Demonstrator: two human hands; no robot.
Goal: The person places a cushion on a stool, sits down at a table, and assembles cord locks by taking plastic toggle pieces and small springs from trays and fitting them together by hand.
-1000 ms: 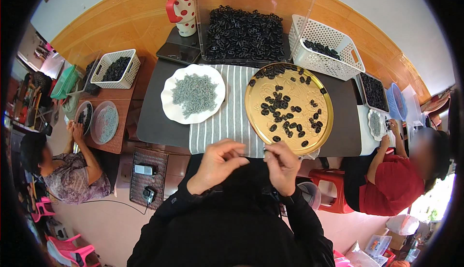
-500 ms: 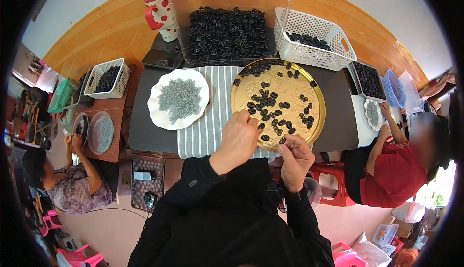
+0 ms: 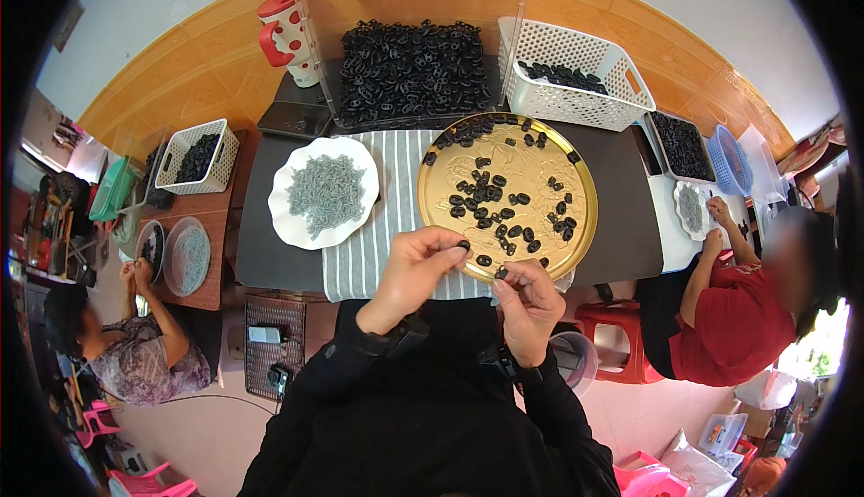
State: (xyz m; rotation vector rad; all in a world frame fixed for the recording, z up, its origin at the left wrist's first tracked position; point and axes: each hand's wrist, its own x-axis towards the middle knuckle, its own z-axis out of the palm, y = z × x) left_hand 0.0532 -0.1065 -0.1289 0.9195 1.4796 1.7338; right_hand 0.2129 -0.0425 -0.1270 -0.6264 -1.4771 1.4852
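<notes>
Between the thumb and forefinger of my left hand (image 3: 409,274) is a small oval black plastic piece (image 3: 464,245). My right hand (image 3: 529,308) pinches a smaller black plastic part (image 3: 501,273), partly hidden by the fingertips. Both hands are at the near edge of a round gold tray (image 3: 560,166), a short gap apart. Many loose black plastic pieces (image 3: 489,193) are scattered over the tray, some with two holes. Left of it, a white scalloped plate (image 3: 281,216) holds a heap of thin grey spring-like pieces (image 3: 326,193).
A clear bin (image 3: 517,2) of black pieces stands behind the tray, beside a white perforated basket (image 3: 576,106). A striped cloth (image 3: 396,173) lies underneath. A spotted tumbler (image 3: 290,38) and dark phone-like slab (image 3: 295,119) stand back left. Two people work at side tables.
My left hand has turned and drawn back to the tray's near edge, showing an oval black piece in its pinch. My right hand has shifted left and slightly nearer, still pinching its part.
</notes>
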